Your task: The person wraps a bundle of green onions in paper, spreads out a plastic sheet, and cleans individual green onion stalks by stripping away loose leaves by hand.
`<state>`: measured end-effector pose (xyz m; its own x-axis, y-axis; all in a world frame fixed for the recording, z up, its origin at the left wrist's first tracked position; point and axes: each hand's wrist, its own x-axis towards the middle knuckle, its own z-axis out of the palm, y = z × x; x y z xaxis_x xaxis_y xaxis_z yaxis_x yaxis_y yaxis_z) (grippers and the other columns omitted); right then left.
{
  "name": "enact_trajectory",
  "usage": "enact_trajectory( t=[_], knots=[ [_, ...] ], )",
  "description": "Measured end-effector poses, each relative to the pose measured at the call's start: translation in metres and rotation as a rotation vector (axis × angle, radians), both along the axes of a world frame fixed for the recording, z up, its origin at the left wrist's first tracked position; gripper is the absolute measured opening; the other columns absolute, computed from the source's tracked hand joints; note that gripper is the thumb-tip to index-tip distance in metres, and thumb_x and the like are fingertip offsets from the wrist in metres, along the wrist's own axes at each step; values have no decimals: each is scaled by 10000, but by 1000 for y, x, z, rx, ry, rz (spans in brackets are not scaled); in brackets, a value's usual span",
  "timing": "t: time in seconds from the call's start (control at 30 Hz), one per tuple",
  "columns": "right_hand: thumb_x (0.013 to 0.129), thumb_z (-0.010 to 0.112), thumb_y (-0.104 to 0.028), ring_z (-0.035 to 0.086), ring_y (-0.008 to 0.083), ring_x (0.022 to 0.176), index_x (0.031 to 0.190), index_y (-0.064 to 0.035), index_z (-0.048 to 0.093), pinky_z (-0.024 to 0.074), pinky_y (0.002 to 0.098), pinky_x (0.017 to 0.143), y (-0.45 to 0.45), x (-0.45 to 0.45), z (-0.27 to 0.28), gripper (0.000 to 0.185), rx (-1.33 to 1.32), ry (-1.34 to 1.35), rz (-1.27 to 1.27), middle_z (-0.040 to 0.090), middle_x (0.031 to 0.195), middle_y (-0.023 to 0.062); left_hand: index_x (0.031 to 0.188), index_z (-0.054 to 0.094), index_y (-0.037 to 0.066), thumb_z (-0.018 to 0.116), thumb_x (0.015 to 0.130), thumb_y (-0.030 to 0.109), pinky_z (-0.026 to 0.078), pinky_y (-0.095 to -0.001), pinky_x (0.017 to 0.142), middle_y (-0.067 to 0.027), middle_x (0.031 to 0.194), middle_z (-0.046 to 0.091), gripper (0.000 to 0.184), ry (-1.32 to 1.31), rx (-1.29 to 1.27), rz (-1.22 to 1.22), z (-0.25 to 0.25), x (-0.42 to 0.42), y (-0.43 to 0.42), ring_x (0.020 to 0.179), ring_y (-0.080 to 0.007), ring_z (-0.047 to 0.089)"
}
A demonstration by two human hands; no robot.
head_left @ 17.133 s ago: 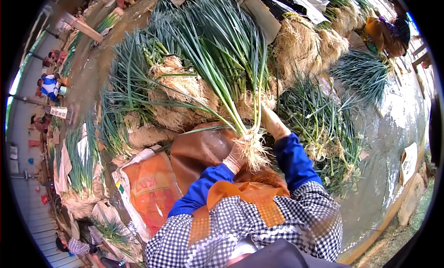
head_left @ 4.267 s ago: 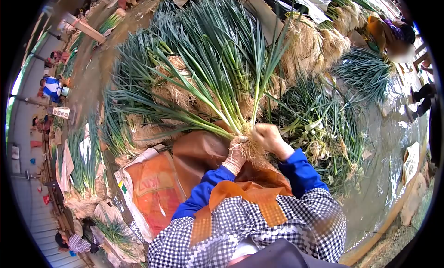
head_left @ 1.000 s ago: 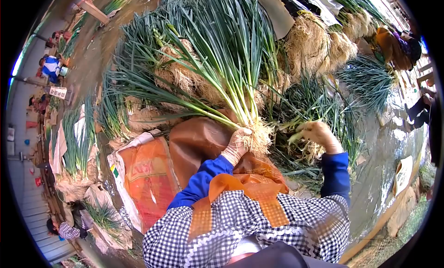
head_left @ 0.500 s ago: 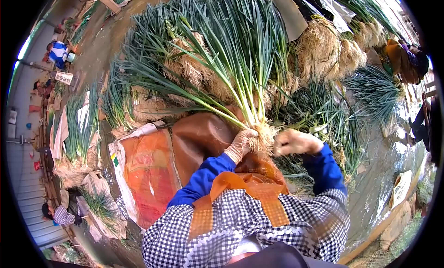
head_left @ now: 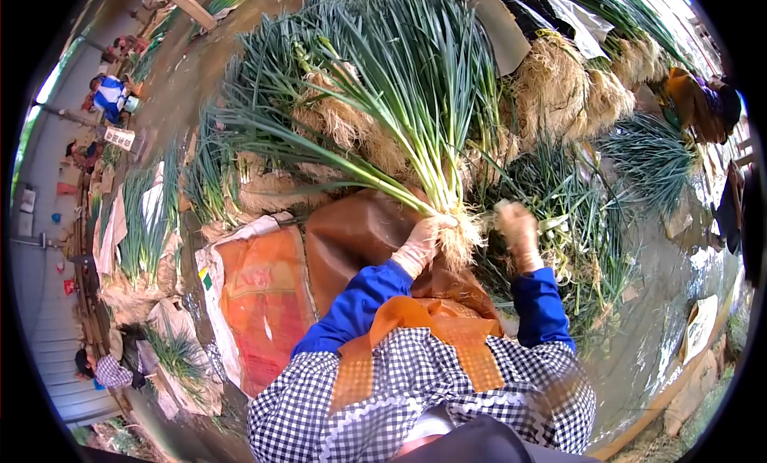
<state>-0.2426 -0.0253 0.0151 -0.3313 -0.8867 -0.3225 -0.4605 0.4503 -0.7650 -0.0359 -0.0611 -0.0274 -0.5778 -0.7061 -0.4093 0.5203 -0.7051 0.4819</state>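
Observation:
My left hand (head_left: 419, 243) is closed around the base of a bunch of green onions (head_left: 427, 171). Pale, stringy roots (head_left: 459, 244) hang out past its fingers, and the long green leaves fan up and to the left. To the right of the roots, apart from them, is my right hand (head_left: 519, 230), raised and blurred by motion; whether its fingers hold anything does not show. Below and beyond it lies a loose heap of leaves and trimmings (head_left: 571, 247). A brown apron (head_left: 355, 231) covers my lap under the bunch.
An orange sack (head_left: 264, 303) lies at left. Large rooted bundles (head_left: 551, 87) stand at the upper right, with more green onions (head_left: 144, 223) far left. A co-worker (head_left: 703, 103) is at the upper right, another person (head_left: 112, 371) at the lower left. The floor (head_left: 655, 303) looks wet.
My right hand moved from the heap to beside the roots, then slightly away to the right and up. My left hand keeps its hold on the bunch. The view has shifted slightly.

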Motion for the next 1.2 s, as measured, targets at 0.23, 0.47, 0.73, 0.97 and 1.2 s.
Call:
enact_trajectory(
  t=[0.23,0.47,0.73,0.97,1.2],
  knots=[
    [747,684,-290,614,232,680,863,-128,676,490,298,622,-30,79,54,200,-222,409,636,636,804,75,1249,447,76,424,883,142,400,-313,894,-130,1254,463,373,-237,-766,95,-174,-13,13,1099,-201,479],
    [753,684,-237,580,175,593,748,-111,650,451,250,545,-37,80,1,130,-376,67,500,567,648,69,1125,509,60,568,763,-21,502,-311,753,-86,1007,564,376,29,-38,42,-41,-8,7,880,-203,572],
    [811,602,-214,458,66,472,632,-73,532,356,192,429,14,-46,17,238,-310,-969,270,535,606,0,1071,551,-25,581,739,-18,518,-312,790,-116,931,623,333,190,148,-138,9,18,2,847,-211,623],
    [886,547,-268,436,218,1202,1308,-69,432,368,330,980,-2,-6,22,481,-317,-478,159,431,1339,143,1184,462,-28,551,832,75,533,-378,778,-170,1030,593,378,371,69,-77,36,9,-4,852,-254,622],
    [891,454,-171,499,122,585,726,-69,503,431,236,582,19,-4,67,200,-549,-931,200,549,708,45,1233,422,-11,412,920,248,454,-418,913,-170,1126,546,407,409,-234,-48,98,40,-56,1013,-289,546]
  ],
)
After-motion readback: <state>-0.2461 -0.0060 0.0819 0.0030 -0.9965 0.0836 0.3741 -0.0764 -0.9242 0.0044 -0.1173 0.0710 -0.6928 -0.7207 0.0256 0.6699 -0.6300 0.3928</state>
